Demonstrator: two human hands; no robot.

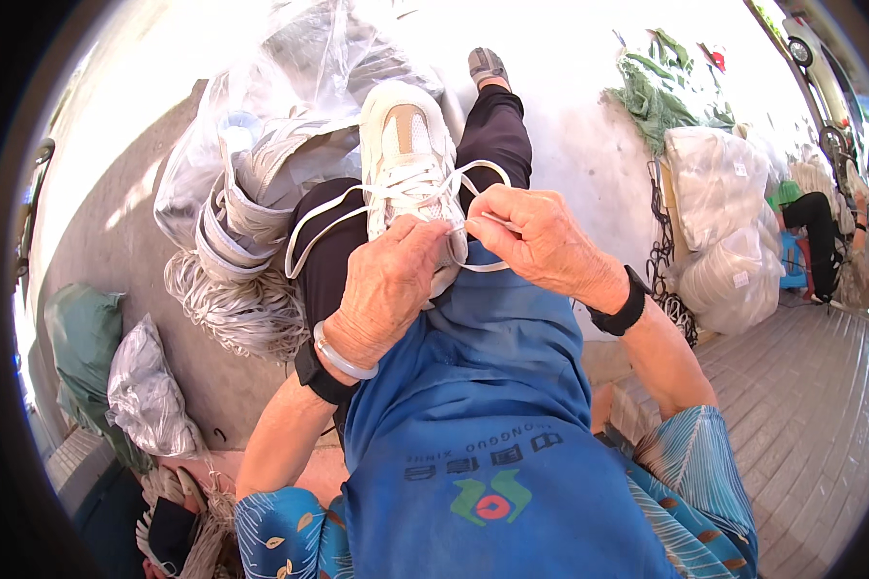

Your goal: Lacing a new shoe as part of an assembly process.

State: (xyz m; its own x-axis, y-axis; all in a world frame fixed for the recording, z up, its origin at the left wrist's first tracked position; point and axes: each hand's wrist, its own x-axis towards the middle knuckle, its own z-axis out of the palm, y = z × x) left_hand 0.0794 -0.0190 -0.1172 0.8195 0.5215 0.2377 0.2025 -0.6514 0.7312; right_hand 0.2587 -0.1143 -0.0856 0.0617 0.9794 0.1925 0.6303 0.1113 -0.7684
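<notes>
A cream sneaker [407, 135] with a tan patch on its toe rests on my lap, toe pointing away from me. Its white shoelace [309, 232] runs through the eyelets and hangs in a loose loop on the left, with another loop on the right. At the shoe's ankle end, my left hand [386, 289] is closed, thumb and finger pinching the lace. Just right of it, my right hand [541, 241] also pinches the lace, a short length showing between its fingers. Both hands are close together; the fingers hide part of the shoe opening.
To the left, a clear plastic bag [193, 183] holds grey shoe uppers [246, 207], beside a bundle of pale laces [241, 314]. Green sack [87, 338] and grey bag [150, 396] stand farther left. Filled plastic bags [719, 183] and dark cords [662, 232] are at right; another person [845, 251] sits beyond.
</notes>
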